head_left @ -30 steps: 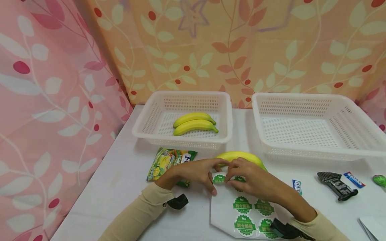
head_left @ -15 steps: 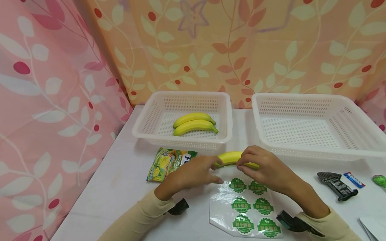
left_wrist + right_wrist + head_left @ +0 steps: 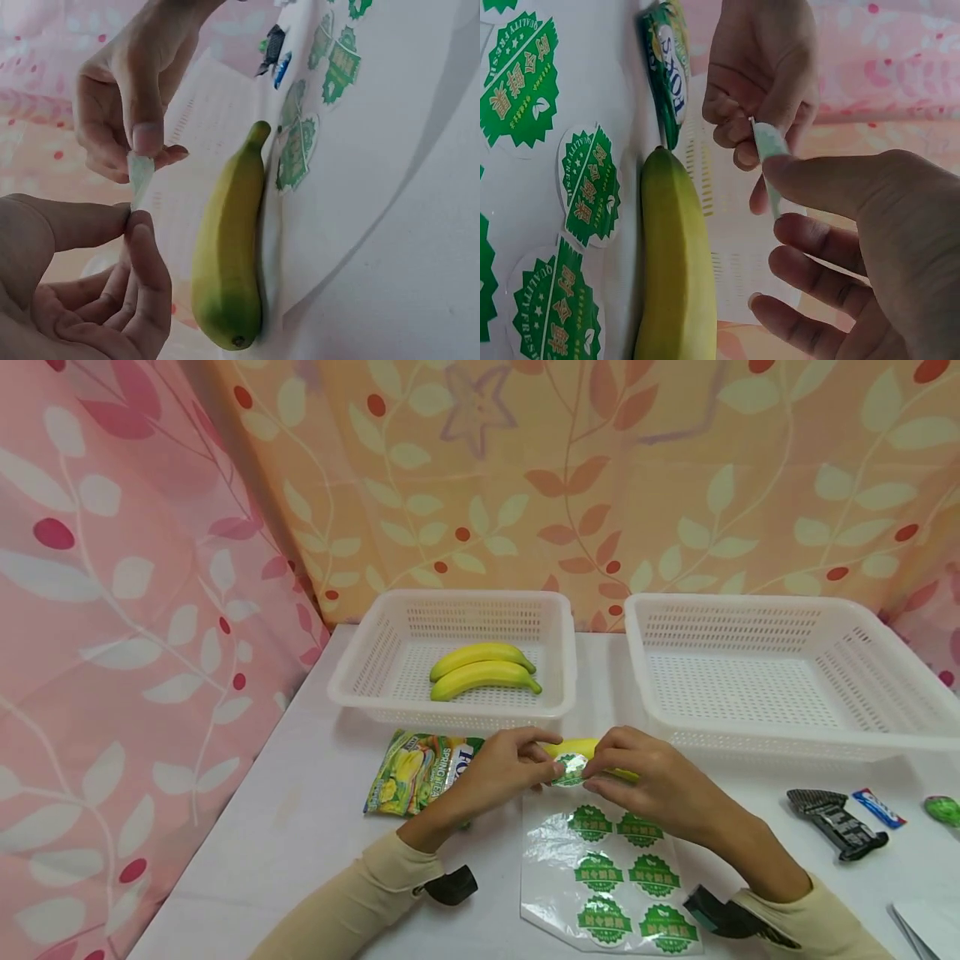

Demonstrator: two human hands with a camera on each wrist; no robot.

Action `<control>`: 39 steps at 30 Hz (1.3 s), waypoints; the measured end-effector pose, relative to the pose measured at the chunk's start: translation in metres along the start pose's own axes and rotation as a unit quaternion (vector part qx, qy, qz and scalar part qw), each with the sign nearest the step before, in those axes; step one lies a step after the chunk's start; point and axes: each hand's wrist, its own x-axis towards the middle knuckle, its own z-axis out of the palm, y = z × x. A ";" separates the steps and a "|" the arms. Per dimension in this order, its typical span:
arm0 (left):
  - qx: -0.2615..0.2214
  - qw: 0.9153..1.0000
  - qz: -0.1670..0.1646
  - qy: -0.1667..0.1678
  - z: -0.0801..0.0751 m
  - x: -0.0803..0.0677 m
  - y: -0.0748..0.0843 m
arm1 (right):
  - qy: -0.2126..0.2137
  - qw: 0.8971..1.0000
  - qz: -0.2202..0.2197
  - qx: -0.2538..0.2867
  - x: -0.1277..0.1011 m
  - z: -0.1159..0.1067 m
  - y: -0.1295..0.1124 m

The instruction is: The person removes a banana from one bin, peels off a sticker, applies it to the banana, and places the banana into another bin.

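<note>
A round green sticker [image 3: 567, 770] is pinched between my left hand [image 3: 553, 767] and my right hand [image 3: 592, 772], just above a yellow banana [image 3: 573, 747] lying on the white table. The left wrist view shows the sticker [image 3: 139, 176] edge-on between both thumbs, with the banana [image 3: 229, 255] right beside it. In the right wrist view the sticker [image 3: 767, 154] hangs over the banana [image 3: 675, 262]. A glossy sticker sheet [image 3: 607, 868] with several green stickers lies just in front of the banana.
A white basket [image 3: 352, 672] behind holds two bananas [image 3: 483, 670]. A larger white basket [image 3: 885, 727] stands at the right. A green snack bag [image 3: 416, 768] lies left of my hands. A dark wrapper [image 3: 836, 822], a blue wrapper [image 3: 879, 807] and a green object [image 3: 943, 810] lie at the right.
My hands peeled a sticker off the sheet's top corner, then moved away from me to the banana. They now hold the sticker between them over it.
</note>
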 end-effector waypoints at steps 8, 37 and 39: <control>0.072 0.993 0.082 0.051 0.006 0.002 -0.006 | -0.018 0.986 0.166 0.003 0.001 0.002 0.003; 0.334 0.939 0.079 0.013 0.027 0.023 -0.008 | -0.016 0.941 0.338 0.025 -0.005 0.006 0.023; 0.356 0.932 0.071 0.017 0.029 0.026 -0.007 | -0.017 0.941 0.337 0.029 -0.005 0.007 0.023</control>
